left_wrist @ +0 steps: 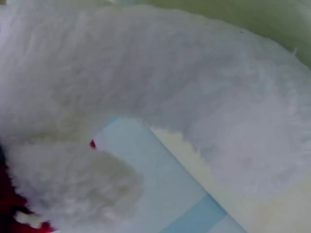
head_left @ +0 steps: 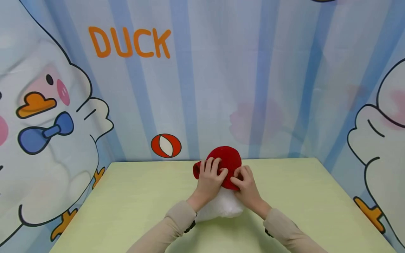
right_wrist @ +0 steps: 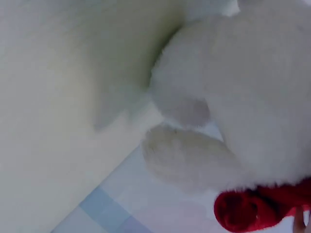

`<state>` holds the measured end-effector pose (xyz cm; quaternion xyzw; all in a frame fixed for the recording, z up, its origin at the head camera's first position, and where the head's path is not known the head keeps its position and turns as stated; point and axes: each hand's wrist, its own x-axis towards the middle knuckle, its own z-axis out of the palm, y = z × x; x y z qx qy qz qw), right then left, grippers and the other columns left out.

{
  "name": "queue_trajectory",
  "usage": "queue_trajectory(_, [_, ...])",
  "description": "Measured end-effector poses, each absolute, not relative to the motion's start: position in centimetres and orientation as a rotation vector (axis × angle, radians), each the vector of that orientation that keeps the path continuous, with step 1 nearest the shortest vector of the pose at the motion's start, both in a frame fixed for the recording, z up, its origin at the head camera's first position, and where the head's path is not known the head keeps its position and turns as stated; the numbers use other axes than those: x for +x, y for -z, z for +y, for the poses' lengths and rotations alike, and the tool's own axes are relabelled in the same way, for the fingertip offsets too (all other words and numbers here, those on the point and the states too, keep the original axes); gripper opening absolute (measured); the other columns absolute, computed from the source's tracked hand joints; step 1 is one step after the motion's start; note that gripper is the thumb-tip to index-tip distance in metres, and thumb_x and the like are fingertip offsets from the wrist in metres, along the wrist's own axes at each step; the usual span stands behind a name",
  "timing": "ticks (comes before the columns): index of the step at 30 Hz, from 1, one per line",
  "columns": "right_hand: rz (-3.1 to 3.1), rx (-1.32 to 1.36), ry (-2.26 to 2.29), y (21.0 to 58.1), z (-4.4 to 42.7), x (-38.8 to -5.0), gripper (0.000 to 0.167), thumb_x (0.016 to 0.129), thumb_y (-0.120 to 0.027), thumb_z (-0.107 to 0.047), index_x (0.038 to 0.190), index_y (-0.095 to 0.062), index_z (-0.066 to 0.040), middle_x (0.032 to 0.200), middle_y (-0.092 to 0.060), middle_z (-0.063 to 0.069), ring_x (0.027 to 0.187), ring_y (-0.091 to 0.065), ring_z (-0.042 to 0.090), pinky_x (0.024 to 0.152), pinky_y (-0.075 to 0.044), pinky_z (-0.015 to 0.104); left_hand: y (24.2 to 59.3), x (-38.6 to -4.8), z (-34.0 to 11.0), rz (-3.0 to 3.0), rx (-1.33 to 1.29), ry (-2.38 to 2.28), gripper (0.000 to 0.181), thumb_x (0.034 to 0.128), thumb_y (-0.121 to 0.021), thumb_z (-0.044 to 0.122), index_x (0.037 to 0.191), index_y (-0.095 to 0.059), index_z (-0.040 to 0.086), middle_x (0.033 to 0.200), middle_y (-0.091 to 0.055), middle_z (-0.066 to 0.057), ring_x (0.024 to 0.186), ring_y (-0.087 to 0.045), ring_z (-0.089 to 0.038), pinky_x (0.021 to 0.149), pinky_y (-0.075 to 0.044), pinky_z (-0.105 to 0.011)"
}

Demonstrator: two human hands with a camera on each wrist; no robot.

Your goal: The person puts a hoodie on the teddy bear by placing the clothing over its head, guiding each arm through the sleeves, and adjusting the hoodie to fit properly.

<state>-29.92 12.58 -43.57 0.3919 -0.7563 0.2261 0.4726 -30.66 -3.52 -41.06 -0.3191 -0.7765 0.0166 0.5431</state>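
A white plush toy [head_left: 226, 205] sits on the table below both hands, its stubby limb [right_wrist: 189, 158] showing in the right wrist view. A red cloth garment [head_left: 225, 156] covers its upper part; a rolled, tube-like end [right_wrist: 238, 211] sticks out at one side. My left hand [head_left: 209, 179] holds the garment's left part, fingers bent over the cloth. At the lower right edge, my right hand [head_left: 248, 184] pinches the red cloth between thumb and fingers. White fur [left_wrist: 146, 68] fills much of the left wrist view, where that hand is hidden.
The pale yellow table [head_left: 142, 196] ends at a striped blue curtain [head_left: 215, 88] behind the toy. Large printed ducks [head_left: 41, 158] cover the side cloths. A dark wristband [head_left: 190, 227] shows under the left sleeve.
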Motion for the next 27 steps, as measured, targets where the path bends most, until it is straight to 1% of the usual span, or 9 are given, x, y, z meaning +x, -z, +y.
queue_trajectory(3, [-1.896, 0.964, -0.582, 43.3, 13.3, -29.6, 0.025, 0.058, -0.056, 0.014, 0.068, -0.055, -0.008, 0.105, -0.049, 0.024, 0.1, -0.044, 0.035, 0.074, -0.045, 0.04, 40.8, -30.2, -3.5, -1.914, -0.831, -0.084, 0.004, 0.0824, -0.059, 0.012, 0.086, -0.058, 0.013, 0.105, -0.057, -0.014, 0.098, -0.051, -0.029, 0.083, -0.047, -0.043])
queue_trajectory(6, [-1.945, 0.973, -0.562, 42.9, 13.7, -29.3, 0.027, 0.059, -0.062, 0.014, 0.076, -0.056, -0.006, 0.114, -0.048, 0.027, 0.107, -0.044, 0.039, 0.075, -0.049, 0.043, 40.6, -29.9, -3.5, -1.966, -0.876, -0.089, 0.014, 0.0772, -0.067, 0.011, 0.089, -0.058, 0.01, 0.105, -0.058, -0.013, 0.099, -0.052, -0.027, 0.085, -0.048, -0.042])
queue_trajectory(10, [-1.956, 0.97, -0.457, 42.8, 13.7, -29.4, 0.006, 0.08, -0.047, 0.005, 0.08, -0.047, -0.001, 0.103, -0.053, 0.022, 0.099, -0.051, 0.033, 0.076, -0.049, 0.039, 40.7, -30.1, -3.5, -1.933, -0.934, -0.104, 0.008, 0.0775, -0.067, 0.009, 0.082, -0.06, 0.009, 0.094, -0.062, -0.007, 0.091, -0.053, -0.021, 0.083, -0.05, -0.038])
queue_trajectory(13, [-1.895, 0.987, -0.377, 42.8, 13.4, -29.7, 0.017, 0.089, -0.031, -0.008, 0.08, -0.043, 0.0, 0.092, -0.054, 0.017, 0.088, -0.053, 0.028, 0.075, -0.047, 0.036, 41.0, -30.5, -3.5, -1.893, -0.972, -0.111, 0.006, 0.0776, -0.067, 0.011, 0.077, -0.061, 0.01, 0.084, -0.062, -0.002, 0.085, -0.053, -0.017, 0.082, -0.05, -0.033])
queue_trajectory(15, [-1.863, 1.009, -0.346, 42.9, 13.3, -29.8, 0.014, 0.088, -0.035, -0.008, 0.082, -0.044, 0.0, 0.088, -0.053, 0.015, 0.083, -0.052, 0.026, 0.073, -0.046, 0.035, 41.3, -30.7, -3.5, -1.848, -0.994, -0.112, 0.008, 0.0768, -0.068, 0.013, 0.074, -0.06, 0.012, 0.077, -0.061, -0.001, 0.079, -0.054, -0.015, 0.079, -0.049, -0.028])
queue_trajectory(19, [-1.881, 1.032, -0.291, 43.4, 13.1, -29.7, 0.017, 0.089, -0.035, -0.011, 0.088, -0.047, 0.001, 0.083, -0.052, 0.011, 0.077, -0.047, 0.022, 0.07, -0.042, 0.031, 42.3, -31.2, -3.3, -1.715, -1.005, -0.087, 0.022, 0.0901, -0.047, 0.011, 0.069, -0.055, 0.011, 0.064, -0.056, 0.0, 0.062, -0.053, -0.012, 0.067, -0.045, -0.022])
queue_trajectory(22, [-1.896, 1.003, -0.233, 43.8, 12.9, -29.5, 0.032, 0.093, -0.023, -0.017, 0.088, -0.049, 0.002, 0.079, -0.052, 0.01, 0.073, -0.046, 0.02, 0.067, -0.041, 0.03, 42.7, -31.1, -3.1, -1.684, -0.974, -0.092, 0.035, 0.0948, -0.028, 0.011, 0.073, -0.054, 0.01, 0.06, -0.057, 0.0, 0.057, -0.053, -0.011, 0.061, -0.042, -0.021])
queue_trajectory(24, [-1.888, 0.984, -0.23, 43.9, 12.8, -29.6, 0.04, 0.095, -0.02, -0.02, 0.087, -0.052, 0.002, 0.078, -0.054, 0.01, 0.071, -0.048, 0.02, 0.066, -0.044, 0.03, 42.6, -30.9, -3.0, -1.721, -0.933, -0.12, 0.027, 0.0939, -0.033, 0.012, 0.081, -0.057, 0.008, 0.066, -0.06, 0.0, 0.061, -0.056, -0.012, 0.064, -0.044, -0.023])
queue_trajectory(27, [-1.86, 0.983, -0.234, 43.9, 13.0, -29.8, 0.047, 0.097, -0.019, -0.023, 0.083, -0.057, 0.0, 0.075, -0.058, 0.009, 0.068, -0.053, 0.019, 0.065, -0.048, 0.03, 42.2, -30.6, -3.2, -1.807, -0.914, -0.122, 0.011, 0.0857, -0.054, 0.013, 0.093, -0.058, 0.006, 0.08, -0.059, -0.004, 0.072, -0.055, -0.014, 0.068, -0.044, -0.025])
